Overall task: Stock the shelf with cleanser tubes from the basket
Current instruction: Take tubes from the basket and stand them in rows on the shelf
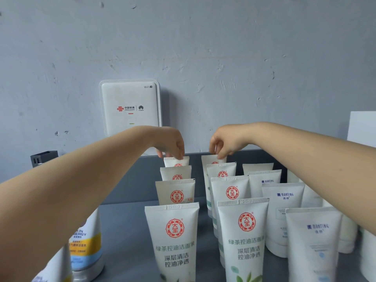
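Here both hands' fingers (180, 153) pinch rear tubes (176, 161), front rows (173, 237) crowding.

White red-emblem cleanser tubes (173, 239) upright on caps, two files deep along grey shelf (126, 224).

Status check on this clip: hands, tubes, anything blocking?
Left hand pinches rearmost tube of left row. Right hand pinches rearmost tube of next row. Both tubes upright on shelf. Nothing blocking.
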Available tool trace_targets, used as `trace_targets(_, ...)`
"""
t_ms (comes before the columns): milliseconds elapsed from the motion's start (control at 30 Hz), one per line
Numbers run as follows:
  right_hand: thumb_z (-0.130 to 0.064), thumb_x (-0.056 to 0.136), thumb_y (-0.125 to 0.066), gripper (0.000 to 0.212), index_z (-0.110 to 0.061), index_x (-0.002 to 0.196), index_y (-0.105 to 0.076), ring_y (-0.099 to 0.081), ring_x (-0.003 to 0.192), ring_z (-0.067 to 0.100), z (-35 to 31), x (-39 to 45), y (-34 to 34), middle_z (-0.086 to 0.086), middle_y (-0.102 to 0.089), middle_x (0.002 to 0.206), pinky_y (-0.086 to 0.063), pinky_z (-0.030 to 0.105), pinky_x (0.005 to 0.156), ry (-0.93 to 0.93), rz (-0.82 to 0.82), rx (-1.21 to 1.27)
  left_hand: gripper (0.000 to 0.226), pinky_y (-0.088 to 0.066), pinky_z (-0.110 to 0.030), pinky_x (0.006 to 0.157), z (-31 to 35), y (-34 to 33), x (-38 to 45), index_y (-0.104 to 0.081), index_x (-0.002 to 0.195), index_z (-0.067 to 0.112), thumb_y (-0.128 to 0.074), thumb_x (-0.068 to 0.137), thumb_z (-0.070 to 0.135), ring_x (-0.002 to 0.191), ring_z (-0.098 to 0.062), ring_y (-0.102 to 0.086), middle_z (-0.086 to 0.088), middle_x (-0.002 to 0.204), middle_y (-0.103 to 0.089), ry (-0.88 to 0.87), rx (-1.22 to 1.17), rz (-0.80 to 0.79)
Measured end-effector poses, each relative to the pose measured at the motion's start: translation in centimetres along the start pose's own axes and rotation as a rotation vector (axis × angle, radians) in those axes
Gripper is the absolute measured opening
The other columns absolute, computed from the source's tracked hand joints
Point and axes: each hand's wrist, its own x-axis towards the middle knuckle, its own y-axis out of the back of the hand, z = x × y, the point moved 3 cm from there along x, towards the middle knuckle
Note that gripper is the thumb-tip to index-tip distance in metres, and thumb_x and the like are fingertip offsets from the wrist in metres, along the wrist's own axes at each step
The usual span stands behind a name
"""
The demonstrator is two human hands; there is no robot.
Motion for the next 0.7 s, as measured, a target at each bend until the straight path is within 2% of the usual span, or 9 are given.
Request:
trace_targets(33,-0.014,0.085,-0.064,0.027,-0.015,0.112,-0.063,-0.064,0.079,0.021,0.0,-0.4,0.5,0.000,-0.067,0.100,-0.050,0.023,0.073,0.004,0.025,-0.014,0.025,-0.055,-0.028,0.075,0.1,0.4,-0.3,-0.067,0.110,0.011,-0.062,0.088,0.021,0.082,-0.016,-0.064,0.000,0.090,-0.068,-0.001,-0.014,0.037)
trace_targets(100,-0.016,0.084,-0.065,0.026,-0.018,0.109,-0.064,-0.065,0.087,0.023,0.0,-1.5,1.5,0.000,-0.070,0.102,-0.051,0.030,0.084,0.009,0.080,-0.043,0.021,-0.052,-0.027,0.072,0.7,1.5,-1.0,-0.067,0.105,0.012,-0.062,0.087,0.021,0.074,-0.016,-0.059,-0.002,0.082,-0.067,-0.009,-0.019,0.123)
trace_targets(200,-0.020,0.082,-0.066,0.019,-0.023,0.102,-0.066,-0.066,0.097,0.024,0.0,-4.0,2.8,0.002,-0.072,0.101,-0.052,0.034,0.089,0.018,0.165,-0.066,0.020,-0.051,-0.035,0.083,2.3,2.6,-2.8,-0.070,0.101,0.015,-0.064,0.084,0.023,0.080,-0.023,-0.061,-0.008,0.091,-0.070,-0.023,-0.002,0.253)
trace_targets(300,-0.023,0.082,-0.067,0.017,-0.023,0.099,-0.067,-0.065,0.095,0.022,0.4,-7.2,3.1,0.002,-0.072,0.099,-0.052,0.033,0.088,0.048,0.209,-0.092,0.021,-0.051,-0.035,0.090,5.3,2.7,-5.2,-0.069,0.104,0.021,-0.063,0.085,0.027,0.094,-0.020,-0.062,0.003,0.099,-0.066,-0.028,0.088,0.344)
trace_targets(433,-0.026,0.083,-0.065,0.017,-0.023,0.100,-0.068,-0.064,0.094,0.015,2.2,-12.1,3.1,-0.002,-0.072,0.098,-0.050,0.032,0.090,0.074,0.272,-0.089,0.024,-0.044,-0.024,0.089,10.3,2.1,-8.0,-0.066,0.109,0.024,-0.061,0.087,0.029,0.095,-0.012,-0.058,0.010,0.098,-0.062,-0.069,0.087,0.375)
trace_targets(533,-0.026,0.082,-0.066,0.016,-0.024,0.097,-0.069,-0.064,0.095,0.011,4.2,-15.9,3.0,-0.006,-0.071,0.098,-0.050,0.031,0.091,0.090,0.300,-0.037,0.025,-0.046,-0.025,0.092,14.3,1.2,-9.3,-0.067,0.109,0.024,-0.063,0.085,0.030,0.098,-0.010,-0.061,0.009,0.103,-0.067,-0.123,0.022,0.396)
trace_targets(700,-0.028,0.081,-0.068,0.016,-0.023,0.096,-0.070,-0.064,0.092,0.011,6.4,-20.4,2.1,-0.008,-0.070,0.094,-0.050,0.028,0.087,0.144,0.332,0.020,0.028,-0.048,-0.022,0.089,19.6,-1.2,-11.0,-0.067,0.109,0.026,-0.065,0.082,0.034,0.091,-0.002,-0.062,0.015,0.093,-0.065,-0.211,0.002,0.371)
